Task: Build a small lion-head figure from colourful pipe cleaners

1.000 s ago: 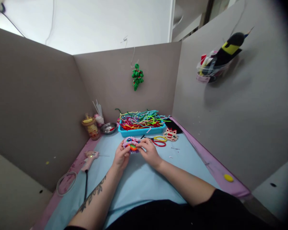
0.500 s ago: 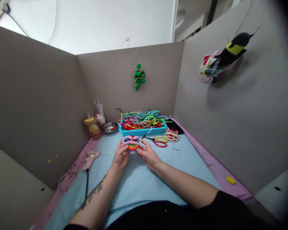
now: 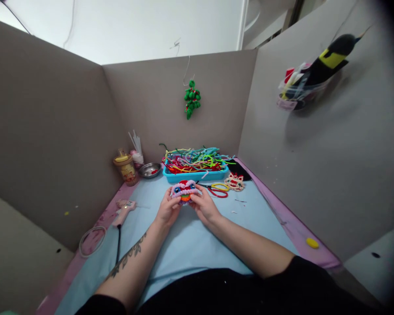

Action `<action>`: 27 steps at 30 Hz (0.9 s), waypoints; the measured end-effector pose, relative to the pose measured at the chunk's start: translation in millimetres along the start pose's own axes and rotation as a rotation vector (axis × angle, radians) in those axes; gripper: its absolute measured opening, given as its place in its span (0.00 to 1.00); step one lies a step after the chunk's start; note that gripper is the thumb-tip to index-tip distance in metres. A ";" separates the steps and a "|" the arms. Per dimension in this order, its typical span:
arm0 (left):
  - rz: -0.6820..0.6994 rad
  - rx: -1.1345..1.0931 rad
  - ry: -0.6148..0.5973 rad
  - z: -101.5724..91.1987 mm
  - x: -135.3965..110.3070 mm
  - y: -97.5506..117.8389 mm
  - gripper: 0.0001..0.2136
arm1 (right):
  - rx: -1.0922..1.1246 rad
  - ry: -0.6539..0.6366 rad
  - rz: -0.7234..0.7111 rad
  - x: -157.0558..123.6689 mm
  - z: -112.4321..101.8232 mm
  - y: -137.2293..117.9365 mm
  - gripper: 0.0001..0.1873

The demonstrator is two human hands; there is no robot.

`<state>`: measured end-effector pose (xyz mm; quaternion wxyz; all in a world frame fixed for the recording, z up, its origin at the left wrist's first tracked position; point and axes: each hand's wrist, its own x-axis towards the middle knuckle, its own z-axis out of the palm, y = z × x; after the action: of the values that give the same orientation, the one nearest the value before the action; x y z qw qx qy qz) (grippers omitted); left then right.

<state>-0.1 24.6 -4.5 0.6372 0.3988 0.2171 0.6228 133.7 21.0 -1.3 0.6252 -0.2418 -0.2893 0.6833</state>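
Note:
Between my two hands is a small fuzzy pipe-cleaner lion head (image 3: 184, 190), pink and red with blue eyes and an orange and green mouth. My left hand (image 3: 168, 207) grips its left side, thumb on the front near the mouth. On the other side my right hand (image 3: 204, 204) is closed round its right edge, thumb also at the front. The fingers behind it are partly hidden. Just beyond my right hand lie scissors (image 3: 218, 190) with red and yellow handles. A flat cream and red pipe-cleaner face (image 3: 234, 181) rests to their right.
A blue tray (image 3: 197, 176) heaped with coloured pipe cleaners stands at the back. Left of it are a metal bowl (image 3: 150, 170) and a lidded cup (image 3: 126, 169). A pink glue gun (image 3: 124, 212) with a cord lies at left. Grey panels (image 3: 177, 109) enclose the table.
Both hands have shifted slightly with the lion head, whose top now tips more toward view. My right fingers have closed in around its edge. The camera view has moved a little.

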 end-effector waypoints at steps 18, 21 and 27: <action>0.033 0.072 0.094 2.7 0.6 -10.4 0.36 | -0.059 -0.042 -0.009 1.5 -4.5 2.1 0.29; 0.048 0.057 0.094 0.5 1.9 -9.9 0.35 | -0.064 -0.078 -0.007 1.3 -6.1 -2.2 0.28; 0.061 0.046 0.077 0.9 3.2 -7.6 0.31 | -0.049 -0.094 0.014 4.4 -12.3 -4.8 0.26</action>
<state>5.7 28.1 -9.1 0.5998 0.3955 0.2436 0.6516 145.2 26.7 -6.7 0.6000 -0.2267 -0.3332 0.6911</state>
